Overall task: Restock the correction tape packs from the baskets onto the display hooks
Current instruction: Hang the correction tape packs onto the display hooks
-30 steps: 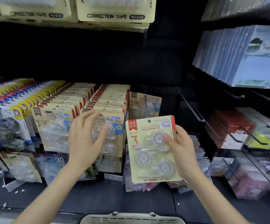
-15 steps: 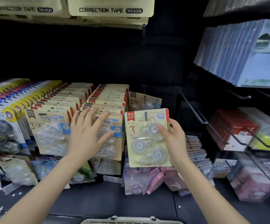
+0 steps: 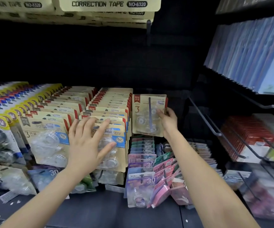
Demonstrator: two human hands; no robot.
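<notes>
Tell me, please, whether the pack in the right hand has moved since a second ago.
Yes. The pack in the right hand went onto the hook and back along it, from beside the front pack of the neighbouring row towards its rear.

Both bare arms reached forward, well apart. The left hand (image 3: 90,142) was flat, with its fingers straight and spread wide and its palm facing away. The right hand (image 3: 169,122) was farther out and higher up. Its thumb and fingers were curled, pinching the side edge of a correction tape pack (image 3: 141,122).
</notes>
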